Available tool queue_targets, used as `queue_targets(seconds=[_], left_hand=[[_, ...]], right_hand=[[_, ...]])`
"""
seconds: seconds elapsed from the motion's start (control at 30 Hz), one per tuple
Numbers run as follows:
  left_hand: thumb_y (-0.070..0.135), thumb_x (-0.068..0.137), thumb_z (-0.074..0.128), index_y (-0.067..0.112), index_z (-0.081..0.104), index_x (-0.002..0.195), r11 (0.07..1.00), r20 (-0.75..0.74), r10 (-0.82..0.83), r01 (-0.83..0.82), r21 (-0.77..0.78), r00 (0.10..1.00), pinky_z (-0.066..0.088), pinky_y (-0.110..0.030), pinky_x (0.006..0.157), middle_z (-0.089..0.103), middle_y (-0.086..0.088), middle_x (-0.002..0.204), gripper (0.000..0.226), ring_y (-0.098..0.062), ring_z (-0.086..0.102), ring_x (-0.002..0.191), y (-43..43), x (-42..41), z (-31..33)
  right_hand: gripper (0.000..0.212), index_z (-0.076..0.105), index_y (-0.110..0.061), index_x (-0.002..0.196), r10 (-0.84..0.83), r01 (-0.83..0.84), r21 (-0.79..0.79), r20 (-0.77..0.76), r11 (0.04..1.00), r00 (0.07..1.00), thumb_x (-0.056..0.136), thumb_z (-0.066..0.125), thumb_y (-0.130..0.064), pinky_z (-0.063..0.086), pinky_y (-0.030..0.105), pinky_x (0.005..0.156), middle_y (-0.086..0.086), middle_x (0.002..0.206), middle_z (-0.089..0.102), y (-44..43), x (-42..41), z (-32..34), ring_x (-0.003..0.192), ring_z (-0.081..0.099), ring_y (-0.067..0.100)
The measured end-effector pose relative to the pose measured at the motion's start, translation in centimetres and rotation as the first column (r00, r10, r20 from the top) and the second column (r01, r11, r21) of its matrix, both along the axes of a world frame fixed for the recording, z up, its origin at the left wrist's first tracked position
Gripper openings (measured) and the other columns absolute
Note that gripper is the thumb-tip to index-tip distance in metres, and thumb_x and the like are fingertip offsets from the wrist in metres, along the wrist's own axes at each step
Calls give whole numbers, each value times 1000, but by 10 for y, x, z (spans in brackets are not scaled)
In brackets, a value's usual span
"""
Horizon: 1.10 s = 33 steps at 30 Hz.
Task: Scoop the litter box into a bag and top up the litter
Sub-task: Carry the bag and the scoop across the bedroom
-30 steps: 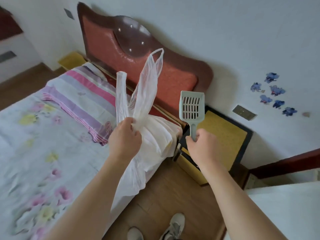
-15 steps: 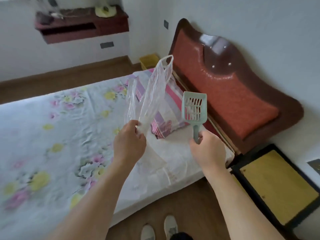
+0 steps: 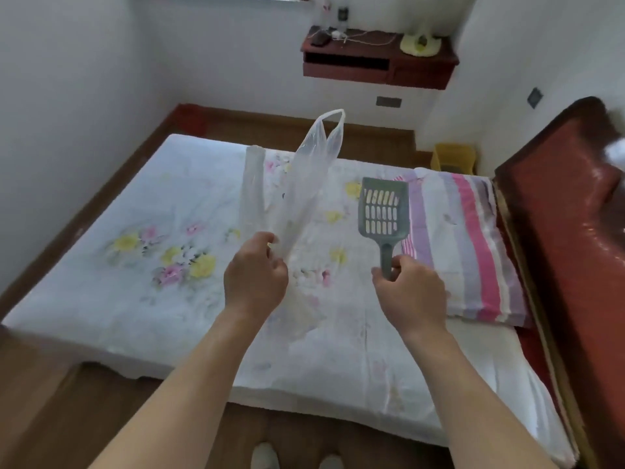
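Observation:
My left hand (image 3: 255, 270) grips a thin clear plastic bag (image 3: 304, 184) by its middle, and the bag's two handles stick up above the fist. My right hand (image 3: 409, 289) holds the handle of a grey-green slotted litter scoop (image 3: 382, 211), with the scoop head upright. Both hands are raised in front of me over the bed (image 3: 169, 265). No litter box shows from this angle.
The bed with a flowered white sheet fills the middle, with a striped pillow (image 3: 463, 242) and a red headboard (image 3: 568, 231) on the right. A yellow bin (image 3: 453, 157) stands in the far corner. A dark red shelf (image 3: 378, 59) hangs on the far wall. Wooden floor (image 3: 84, 418) lies around the bed.
My view has swung left, from the headboard and the yellow bedside stand to the whole bed and the far wall. Both hands keep their hold on the bag and the scoop.

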<state>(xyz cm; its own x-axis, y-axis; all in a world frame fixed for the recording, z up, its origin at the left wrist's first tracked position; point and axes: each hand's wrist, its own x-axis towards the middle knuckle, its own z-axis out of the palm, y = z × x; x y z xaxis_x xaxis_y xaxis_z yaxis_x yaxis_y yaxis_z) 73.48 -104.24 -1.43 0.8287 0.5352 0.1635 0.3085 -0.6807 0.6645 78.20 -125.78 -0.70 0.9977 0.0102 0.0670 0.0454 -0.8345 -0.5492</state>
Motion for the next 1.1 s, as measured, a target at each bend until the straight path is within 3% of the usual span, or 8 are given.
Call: queue_targets(seconds=[0.17,0.37,0.63,0.97,1.1], left_hand=[[4,82,60,14,63,115,985,12,170,-170,11,985,44,-31,69,66,-3,91,35,-24,59,82,54,-34,2],[7,85,59,14,61,116,934,12,354,-355,33,935,48,-33,70,65,-3,93,33,-22,58,83,137,-104,8],[8,87,57,14,59,119,841,23,541,-541,2,841,56,-38,75,63,0,93,33,-19,60,83,258,-214,14],[8,89,55,10,59,122,716,29,697,-697,30,717,54,-34,73,62,0,94,33,-18,58,83,364,-285,15],[6,88,56,11,59,117,635,25,771,-771,47,636,40,-22,61,61,-3,93,29,-16,53,79,403,-293,7]], right_hand=[[20,58,-21,78,177,-177,-10,11,984,984,89,66,-36,45,28,57,-1,73,64,62,5,-3,62,56,17],[22,57,-21,73,370,-369,-39,5,929,929,87,66,-35,30,24,49,-4,66,58,164,-18,4,56,50,11],[21,60,-17,75,577,-576,-36,4,816,817,87,65,-34,36,27,51,-4,66,59,320,-87,7,59,53,14],[29,51,-19,70,734,-734,-38,-26,678,679,90,61,-38,29,28,49,-7,65,51,468,-131,6,59,46,12],[26,55,-17,74,798,-799,-41,-34,600,602,89,61,-37,37,31,56,-6,67,55,528,-129,4,61,50,17]])
